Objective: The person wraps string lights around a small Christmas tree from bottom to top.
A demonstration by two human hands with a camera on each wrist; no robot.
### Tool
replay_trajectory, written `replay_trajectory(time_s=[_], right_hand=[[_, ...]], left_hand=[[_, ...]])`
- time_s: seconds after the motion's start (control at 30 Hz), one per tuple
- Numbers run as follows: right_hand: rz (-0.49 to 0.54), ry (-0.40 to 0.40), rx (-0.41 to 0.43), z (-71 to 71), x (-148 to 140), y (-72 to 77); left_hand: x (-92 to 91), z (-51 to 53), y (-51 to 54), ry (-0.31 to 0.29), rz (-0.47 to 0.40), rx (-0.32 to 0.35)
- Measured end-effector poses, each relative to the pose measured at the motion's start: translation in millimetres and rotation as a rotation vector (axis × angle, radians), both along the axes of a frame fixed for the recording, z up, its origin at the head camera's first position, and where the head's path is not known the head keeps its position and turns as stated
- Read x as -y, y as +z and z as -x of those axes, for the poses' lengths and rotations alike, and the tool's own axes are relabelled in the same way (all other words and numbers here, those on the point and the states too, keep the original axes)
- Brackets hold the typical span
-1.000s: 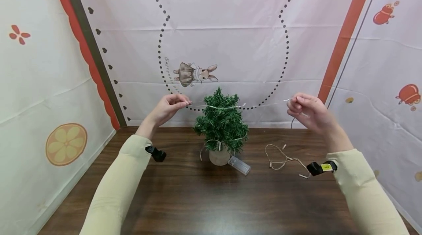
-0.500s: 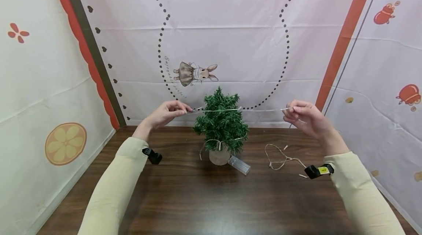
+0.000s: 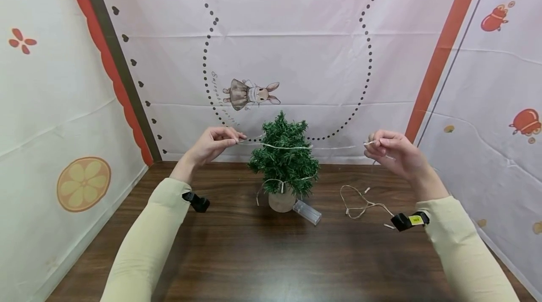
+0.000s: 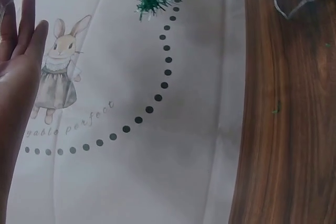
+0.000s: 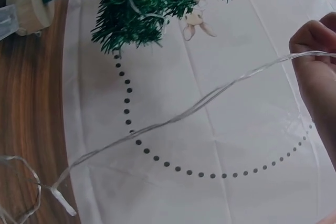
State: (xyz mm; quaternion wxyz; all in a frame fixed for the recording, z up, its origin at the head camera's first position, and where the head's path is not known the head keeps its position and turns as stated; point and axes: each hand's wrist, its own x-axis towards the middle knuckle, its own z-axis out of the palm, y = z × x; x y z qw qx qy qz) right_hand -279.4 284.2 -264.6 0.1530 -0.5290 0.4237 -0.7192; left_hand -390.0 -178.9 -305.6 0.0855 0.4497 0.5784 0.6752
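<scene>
A small green artificial Christmas tree (image 3: 283, 165) stands upright on a round wooden base (image 3: 282, 202). A thin clear string-light wire (image 3: 288, 147) crosses the front of its upper half, nearly level. To the tree's left, my left hand (image 3: 213, 147) pinches one stretch of the wire between thumb and fingers. My right hand (image 3: 393, 150) pinches the wire on the other side, raised above the table. In the right wrist view the doubled wire (image 5: 194, 109) runs from that hand down to the table. More wire (image 3: 275, 181) wraps the lower branches.
A clear plastic battery box (image 3: 307, 212) lies against the tree's base. Loose wire (image 3: 360, 209) lies looped on the wooden table (image 3: 271, 255) to the right. A printed cloth backdrop (image 3: 296, 57) rises behind and at both sides.
Both hands have come down slightly, my left mostly in the first half second. The stretched wire now crosses the tree lower than before. The tree and battery box have stayed put.
</scene>
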Motion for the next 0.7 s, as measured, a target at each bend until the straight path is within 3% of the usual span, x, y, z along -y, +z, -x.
replay_trajectory(time_s=[0.1, 0.27, 0.47, 0.7], right_hand=[[-0.025, 0.017, -0.017, 0.5, -2.2, -5.0], [-0.092, 0.006, -0.010, -1.1, -5.6, -13.0], [-0.180, -0.073, -0.034, -4.1, -11.9, -22.0], [-0.240, -0.213, 0.003, -8.1, -26.7, -33.1]], left_hand=[[0.5, -3.1, -0.9, -0.010, 0.054, -0.002], [3.6, -5.0, -5.6, 0.037, 0.141, -0.007], [6.4, -4.4, -12.2, 0.073, 0.208, -0.040], [5.6, -5.1, -17.5, 0.118, 0.297, -0.129]])
